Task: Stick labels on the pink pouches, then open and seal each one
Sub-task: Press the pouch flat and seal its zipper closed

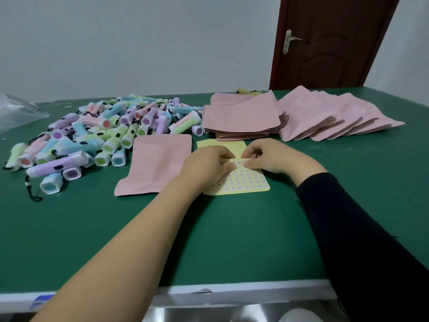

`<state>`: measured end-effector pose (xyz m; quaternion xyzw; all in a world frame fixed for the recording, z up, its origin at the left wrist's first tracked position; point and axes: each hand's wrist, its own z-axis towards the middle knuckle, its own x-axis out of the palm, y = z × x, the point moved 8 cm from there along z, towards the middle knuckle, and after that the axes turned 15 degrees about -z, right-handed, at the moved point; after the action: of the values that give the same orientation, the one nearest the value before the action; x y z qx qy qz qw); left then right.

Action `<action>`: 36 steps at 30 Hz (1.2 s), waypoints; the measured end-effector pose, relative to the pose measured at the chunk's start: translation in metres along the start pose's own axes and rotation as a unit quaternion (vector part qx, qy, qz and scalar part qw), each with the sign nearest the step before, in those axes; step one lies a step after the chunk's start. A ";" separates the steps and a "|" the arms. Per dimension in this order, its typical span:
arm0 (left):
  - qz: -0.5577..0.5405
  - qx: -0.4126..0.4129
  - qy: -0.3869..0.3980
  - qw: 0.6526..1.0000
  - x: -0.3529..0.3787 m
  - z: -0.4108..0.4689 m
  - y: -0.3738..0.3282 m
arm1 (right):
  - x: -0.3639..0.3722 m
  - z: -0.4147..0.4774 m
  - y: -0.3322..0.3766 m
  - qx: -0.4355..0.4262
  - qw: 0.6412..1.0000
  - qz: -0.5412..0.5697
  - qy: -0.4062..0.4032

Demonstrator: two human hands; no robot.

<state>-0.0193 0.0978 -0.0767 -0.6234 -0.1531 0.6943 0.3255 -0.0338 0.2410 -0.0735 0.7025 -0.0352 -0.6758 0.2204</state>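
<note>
Item: yellow paper sheet of small round labels, on green table; thin, limp, light. Our left hand and right hand, fingers curled, pinch its upper rows; we judge labels lift best by an edge. Flat pink foil pouch, just left of sheet: light, probably slippery.

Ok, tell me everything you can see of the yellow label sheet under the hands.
The label sheet looks like pale yellow paper backing with rounded corners. It carries a grid of small white round labels with faint purple marks, and its far part is bare yellow. It lies flat on the green table, just right of a single pink pouch, with a narrow gap showing at the far end. The left hand and right hand both pinch at it mid-sheet with curled fingers, hiding that part.
</note>
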 end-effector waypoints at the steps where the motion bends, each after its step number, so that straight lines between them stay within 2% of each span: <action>1: -0.006 -0.007 -0.003 1.000 -0.001 0.001 0.001 | 0.000 0.001 -0.001 0.005 1.000 -0.009 -0.003; 9: -0.036 -0.037 0.013 0.999 -0.005 0.013 0.003 | -0.002 0.005 -0.002 0.015 0.999 -0.001 -0.045; 20: -0.049 0.003 -0.047 0.998 -0.005 0.008 0.010 | -0.007 0.006 0.003 -0.015 0.996 0.025 -0.086; 25: -0.046 0.003 -0.055 0.997 -0.006 0.008 0.010 | -0.013 0.004 0.006 -0.031 0.992 0.064 -0.102; 36: -0.029 0.010 -0.070 0.997 -0.006 0.008 0.009 | -0.016 0.001 0.013 -0.025 0.992 0.064 -0.103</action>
<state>-0.0297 0.0884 -0.0761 -0.5651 -0.1868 0.7280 0.3404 -0.0326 0.2350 -0.0540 0.6195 -0.0861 -0.7297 0.2762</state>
